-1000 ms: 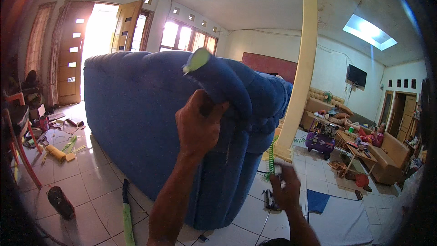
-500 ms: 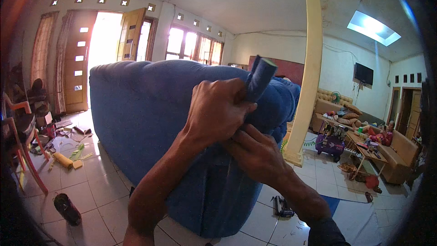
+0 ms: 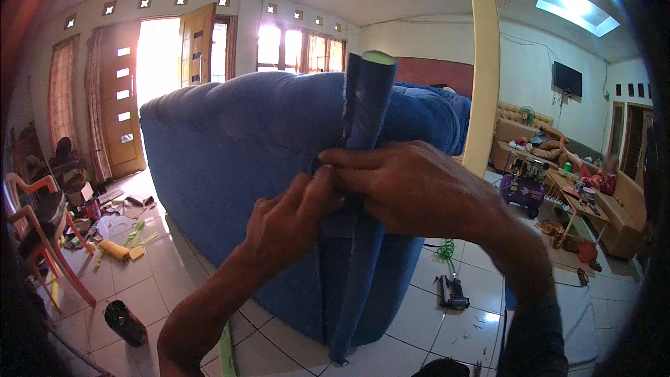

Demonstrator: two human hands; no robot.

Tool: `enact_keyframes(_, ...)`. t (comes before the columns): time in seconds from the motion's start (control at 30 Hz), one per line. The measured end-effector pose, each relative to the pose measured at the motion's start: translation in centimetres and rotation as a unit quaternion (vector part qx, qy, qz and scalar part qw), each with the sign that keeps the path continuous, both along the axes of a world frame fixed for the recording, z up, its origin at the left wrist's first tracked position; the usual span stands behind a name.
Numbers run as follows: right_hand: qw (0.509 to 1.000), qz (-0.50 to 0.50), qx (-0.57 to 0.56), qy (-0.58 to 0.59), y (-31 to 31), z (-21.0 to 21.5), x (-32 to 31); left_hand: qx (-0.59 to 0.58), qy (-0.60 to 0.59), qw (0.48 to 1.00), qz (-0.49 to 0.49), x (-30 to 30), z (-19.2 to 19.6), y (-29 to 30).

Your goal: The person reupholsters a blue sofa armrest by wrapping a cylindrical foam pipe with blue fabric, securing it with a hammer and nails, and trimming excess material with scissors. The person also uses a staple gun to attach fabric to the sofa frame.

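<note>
A long blue fabric-covered foam roll (image 3: 370, 101) stands nearly upright against the corner of a blue upholstered sofa (image 3: 216, 146). Pale green foam shows at its cut top, a loose fabric flap runs along its left side, and its lower end hangs near the floor. My right hand (image 3: 419, 185) crosses in front of the roll, its fingers closed on the flap side just below the upper part. Right beside those fingertips, my left hand (image 3: 286, 216) is closed in a pinch against the sofa; what lies between its fingers is hidden.
A black staple gun (image 3: 452, 293) with a green coiled hose lies on the tiles at right, near scattered staples. Beyond are a yellow post (image 3: 485, 63), a purple compressor (image 3: 522, 185) and a seated person. Leftward are a red chair (image 3: 49, 223), a dark cylinder (image 3: 125, 322) and foam scraps.
The roll has gone from leaning right to nearly upright, with more of its length showing. My right hand has risen across it; my left hand has moved down and left from its top.
</note>
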State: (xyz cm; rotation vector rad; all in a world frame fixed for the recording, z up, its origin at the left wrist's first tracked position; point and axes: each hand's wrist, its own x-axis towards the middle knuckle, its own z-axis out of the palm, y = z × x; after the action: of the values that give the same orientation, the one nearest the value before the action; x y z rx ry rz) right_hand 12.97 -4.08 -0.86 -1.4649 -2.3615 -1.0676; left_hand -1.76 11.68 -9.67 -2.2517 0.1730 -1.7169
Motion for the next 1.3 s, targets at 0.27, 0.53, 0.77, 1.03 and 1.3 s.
enact_keyframes(0.27, 0.978, 0.027, 0.127, -0.160, -0.5, 0.2, 3.6, 0.240, 0.022, 0.971, -0.001, -0.9, 2.4, 3.5)
enact_keyframes(0.53, 0.973, 0.051, 0.207, -0.092, -0.5, -1.8, 5.0, 0.163, 0.116, 0.978, 0.055, -1.9, 2.6, 2.1)
enact_keyframes(0.77, 0.986, 0.002, -0.003, -0.164, -5.0, -4.8, -0.7, 0.065, 0.141, 0.988, 0.000, -2.0, 3.2, 1.6)
enact_keyframes(1.03, 0.994, 0.023, 0.055, 0.087, 0.6, -1.2, -1.2, -0.067, 0.057, 0.977, -0.195, 0.9, 0.7, 4.8)
enact_keyframes(1.3, 0.928, -0.053, 0.258, 0.262, 2.7, -2.1, -3.0, -0.143, -0.135, 0.967, -0.160, 4.3, -5.8, -2.0)
